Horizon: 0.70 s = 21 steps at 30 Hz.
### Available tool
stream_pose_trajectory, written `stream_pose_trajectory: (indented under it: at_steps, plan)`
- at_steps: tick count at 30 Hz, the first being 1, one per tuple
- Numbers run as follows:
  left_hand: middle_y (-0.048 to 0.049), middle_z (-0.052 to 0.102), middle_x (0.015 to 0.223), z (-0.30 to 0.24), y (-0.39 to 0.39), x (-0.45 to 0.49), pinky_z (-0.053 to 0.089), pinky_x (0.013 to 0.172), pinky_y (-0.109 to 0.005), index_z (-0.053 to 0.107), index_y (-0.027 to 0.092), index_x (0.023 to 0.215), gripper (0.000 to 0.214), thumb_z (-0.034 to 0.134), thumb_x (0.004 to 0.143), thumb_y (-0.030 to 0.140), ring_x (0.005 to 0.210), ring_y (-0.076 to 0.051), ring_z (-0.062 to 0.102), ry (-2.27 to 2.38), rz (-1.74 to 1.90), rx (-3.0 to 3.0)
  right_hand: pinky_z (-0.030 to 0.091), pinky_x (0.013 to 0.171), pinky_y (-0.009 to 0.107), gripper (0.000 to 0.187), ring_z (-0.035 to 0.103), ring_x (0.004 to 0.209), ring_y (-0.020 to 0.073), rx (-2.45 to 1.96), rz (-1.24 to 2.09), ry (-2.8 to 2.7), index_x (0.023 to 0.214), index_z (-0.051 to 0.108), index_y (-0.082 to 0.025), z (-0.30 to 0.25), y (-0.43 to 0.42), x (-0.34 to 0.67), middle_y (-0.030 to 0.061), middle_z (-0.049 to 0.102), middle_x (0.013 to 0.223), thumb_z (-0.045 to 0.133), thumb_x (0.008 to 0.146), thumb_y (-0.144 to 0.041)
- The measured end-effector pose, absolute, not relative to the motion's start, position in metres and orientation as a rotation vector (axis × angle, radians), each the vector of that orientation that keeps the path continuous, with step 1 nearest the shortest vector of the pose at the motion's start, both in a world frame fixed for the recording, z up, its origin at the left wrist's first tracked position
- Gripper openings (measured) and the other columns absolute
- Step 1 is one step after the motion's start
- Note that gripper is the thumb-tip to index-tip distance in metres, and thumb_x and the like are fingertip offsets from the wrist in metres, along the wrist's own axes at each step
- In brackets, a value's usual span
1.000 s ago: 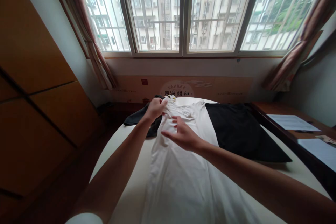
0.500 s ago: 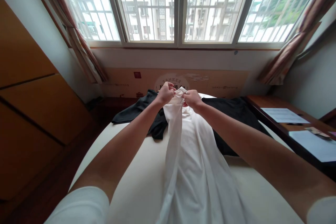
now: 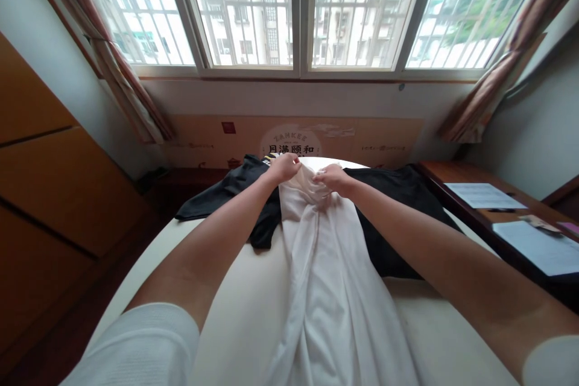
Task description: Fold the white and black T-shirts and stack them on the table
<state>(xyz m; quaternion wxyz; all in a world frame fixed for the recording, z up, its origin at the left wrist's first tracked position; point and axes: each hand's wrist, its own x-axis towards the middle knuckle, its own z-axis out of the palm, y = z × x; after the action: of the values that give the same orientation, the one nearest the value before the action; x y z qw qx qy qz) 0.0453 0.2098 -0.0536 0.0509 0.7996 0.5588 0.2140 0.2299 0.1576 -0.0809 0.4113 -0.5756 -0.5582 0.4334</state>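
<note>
Both grips pinched the gathered top of a white garment on the bed.

My left grip [image 3: 284, 167] and my right grip [image 3: 332, 178] were pressed closed on the bunched cloth, close together and almost touching, with the gathered top of the white garment [image 3: 323, 265] between them and neither hand clearly nearer. Its long axis ran from my hands back toward my body, down the middle of the bed [image 3: 235, 289] and between my forearms. A black garment [image 3: 398, 211] lay spread crosswise beneath it, showing on both sides. Papers [image 3: 484, 195] lay on the tabletop [image 3: 434, 170] off to my right.
</note>
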Motion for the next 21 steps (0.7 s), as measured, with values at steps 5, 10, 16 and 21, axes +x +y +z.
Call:
stream_pose_trajectory:
  at_steps: [5, 10, 16, 21]
  plan:
    - [-0.0148, 0.077, 0.111, -0.060, 0.211, 0.053, 0.047, 0.100, -0.037, 0.073, 0.019, 0.110, 0.023, 0.057, 0.103, 0.033, 0.111, -0.030, 0.070, 1.731, 0.653, 2.451, 0.047, 0.046, 0.024, 0.005, 0.058, 0.049, 0.0139, -1.533, 0.726, -1.435, 0.085, 0.071, -0.016, -0.082, 0.184, 0.238, 0.0023, 0.069, 0.069, 0.070, 0.081, -0.014]
    - [-0.0231, 0.067, 0.130, -0.063, 0.199, 0.064, 0.040, 0.110, -0.042, 0.063, 0.011, 0.125, 0.032, 0.060, 0.103, 0.033, 0.127, -0.035, 0.060, 1.934, 0.730, 2.458, 0.053, 0.067, 0.027, 0.009, 0.070, 0.076, 0.0206, -1.722, 0.433, -1.559, 0.084, 0.076, -0.017, -0.084, 0.203, 0.260, 0.0085, 0.076, 0.084, 0.069, 0.081, -0.012]
    - [-0.0165, 0.071, 0.107, -0.054, 0.086, 0.061, 0.047, 0.086, -0.036, 0.066, 0.017, 0.102, 0.017, 0.057, 0.100, 0.031, 0.100, -0.031, 0.068, 1.593, 0.584, 2.493, 0.051, 0.070, 0.029, 0.007, 0.070, 0.080, 0.0225, -1.792, 0.446, -1.556, 0.086, 0.076, -0.016, -0.105, 0.204, 0.270, 0.0082, 0.074, 0.080, 0.071, 0.086, -0.021]
    - [-0.0100, 0.070, 0.080, -0.069, -0.072, 0.015, 0.042, 0.067, -0.039, 0.061, 0.027, 0.077, 0.039, 0.064, 0.088, 0.064, 0.073, -0.030, 0.064, 1.571, 0.216, 2.329, 0.048, 0.064, 0.029, 0.041, 0.065, 0.072, 0.0228, -1.708, 0.576, -1.717, 0.085, 0.070, -0.016, -0.112, 0.202, 0.273, 0.0059, 0.069, 0.075, 0.086, 0.078, -0.053]
